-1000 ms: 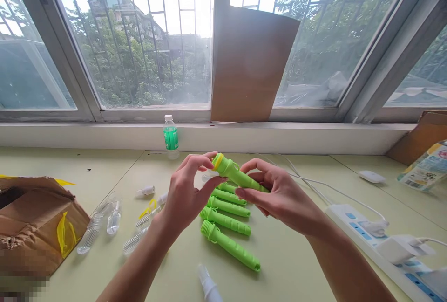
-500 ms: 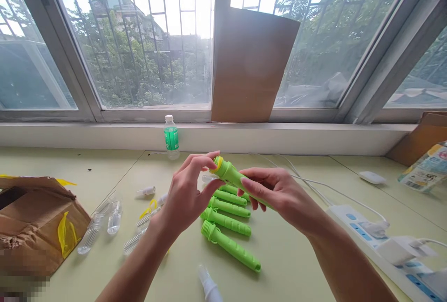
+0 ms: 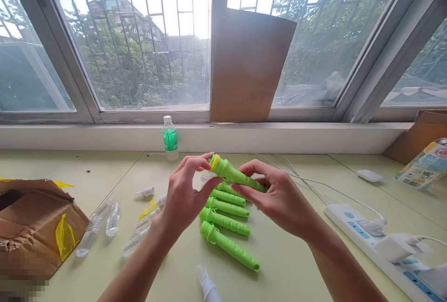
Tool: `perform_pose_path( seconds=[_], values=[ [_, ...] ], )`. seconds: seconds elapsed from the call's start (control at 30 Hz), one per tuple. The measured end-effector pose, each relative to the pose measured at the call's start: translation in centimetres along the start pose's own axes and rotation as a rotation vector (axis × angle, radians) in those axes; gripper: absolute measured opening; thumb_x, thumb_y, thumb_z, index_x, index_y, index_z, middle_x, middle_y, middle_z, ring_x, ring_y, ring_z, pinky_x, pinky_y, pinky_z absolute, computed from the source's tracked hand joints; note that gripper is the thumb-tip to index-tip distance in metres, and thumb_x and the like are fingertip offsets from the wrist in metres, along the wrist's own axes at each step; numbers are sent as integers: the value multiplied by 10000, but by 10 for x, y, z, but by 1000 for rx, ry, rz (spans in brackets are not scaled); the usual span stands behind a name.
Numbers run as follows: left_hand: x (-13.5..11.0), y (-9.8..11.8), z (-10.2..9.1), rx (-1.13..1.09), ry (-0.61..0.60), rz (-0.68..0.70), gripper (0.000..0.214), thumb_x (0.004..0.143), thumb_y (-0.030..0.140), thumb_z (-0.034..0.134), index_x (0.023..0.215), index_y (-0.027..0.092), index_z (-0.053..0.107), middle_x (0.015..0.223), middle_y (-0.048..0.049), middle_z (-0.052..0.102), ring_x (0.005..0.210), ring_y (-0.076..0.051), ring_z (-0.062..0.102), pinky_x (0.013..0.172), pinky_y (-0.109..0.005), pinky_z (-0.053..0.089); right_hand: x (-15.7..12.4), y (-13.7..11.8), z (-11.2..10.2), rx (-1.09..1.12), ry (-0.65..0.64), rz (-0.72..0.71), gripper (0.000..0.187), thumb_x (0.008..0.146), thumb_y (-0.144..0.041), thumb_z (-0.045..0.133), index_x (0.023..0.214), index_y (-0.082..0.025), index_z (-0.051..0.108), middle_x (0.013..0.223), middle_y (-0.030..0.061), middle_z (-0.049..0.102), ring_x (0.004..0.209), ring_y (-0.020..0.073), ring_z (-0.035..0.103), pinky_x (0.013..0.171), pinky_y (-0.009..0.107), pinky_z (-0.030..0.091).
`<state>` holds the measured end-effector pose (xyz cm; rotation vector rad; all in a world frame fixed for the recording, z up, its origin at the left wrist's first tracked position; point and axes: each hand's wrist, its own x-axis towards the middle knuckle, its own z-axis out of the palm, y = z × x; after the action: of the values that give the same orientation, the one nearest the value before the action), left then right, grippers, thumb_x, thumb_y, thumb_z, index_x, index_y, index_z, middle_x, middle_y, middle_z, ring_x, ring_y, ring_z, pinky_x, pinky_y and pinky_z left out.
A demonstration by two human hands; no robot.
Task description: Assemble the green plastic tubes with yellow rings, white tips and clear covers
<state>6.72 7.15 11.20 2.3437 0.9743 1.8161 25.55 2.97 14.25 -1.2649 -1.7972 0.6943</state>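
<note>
A light green plastic tube (image 3: 235, 174) with a yellow ring (image 3: 214, 161) at its upper left end is held slanted above the table between both hands. My left hand (image 3: 190, 195) pinches the ringed end, fingertips on top and thumb below. Farther down the tube, my right hand (image 3: 275, 195) grips the narrower part from the right, thumb underneath and fingers over it. Below lie several similar green tubes (image 3: 232, 248) in a row, threaded ends to the left. The nearest of these shows fully; the far ones are partly hidden by the held tube and my hands.
On the left stand a cardboard box (image 3: 38, 223) and several clear ribbed tubes (image 3: 113, 218). A white tube (image 3: 208, 285) lies at the front, a bottle (image 3: 170, 139) by the sill. A power strip (image 3: 352, 223) with cables and a white mouse (image 3: 369, 176) are on the right.
My right hand has shifted its grip on the green tube, its fingers now more over the top. The tube tilts less steeply. My left hand stays at the ringed end.
</note>
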Motion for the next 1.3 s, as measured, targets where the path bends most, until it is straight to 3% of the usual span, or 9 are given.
perform_pose_path(
  seconds=[0.37,0.57,0.77,0.97,1.13,1.3],
  values=[
    [2,3,-3,-93,-60,7,247,766,182,698,915,213,504,1116,-65,676,951,-177,656,790,-342,558,0,-3,-3,6,-64,-3,300,884,-469,521,801,-193,602,688,2,554,619,144,489,549,268,385],
    [2,5,-4,-97,-49,27,240,769,219,700,913,211,508,1090,-79,681,958,-190,658,788,-351,558,-2,-7,-7,111,-142,74,386,894,-518,469,758,-176,582,673,18,576,507,109,451,457,246,340],
    [2,3,-4,-68,-85,50,267,783,177,679,963,218,487,1163,-78,656,975,-177,644,793,-339,558,0,0,-5,203,-169,108,327,786,-459,661,966,-209,548,576,-63,467,457,81,375,394,196,294],
    [0,2,-1,-53,-49,56,275,775,150,683,953,220,486,1121,-58,674,947,-165,648,783,-318,545,-3,-4,-5,203,-154,99,243,815,-413,627,919,-209,546,619,-37,520,475,103,461,375,197,345],
    [0,-1,0,-28,-44,69,221,773,172,689,888,216,506,1083,-60,681,956,-181,655,803,-337,536,0,-2,-5,27,-58,7,177,835,-377,603,862,-207,644,671,-4,591,591,139,496,500,241,383],
    [0,-3,4,-10,-52,21,229,761,232,707,892,212,520,1090,-64,678,957,-189,652,755,-334,558,4,2,-5,-93,-4,-38,324,855,-448,547,731,-179,680,652,10,589,584,149,502,490,245,357]
  ],
)
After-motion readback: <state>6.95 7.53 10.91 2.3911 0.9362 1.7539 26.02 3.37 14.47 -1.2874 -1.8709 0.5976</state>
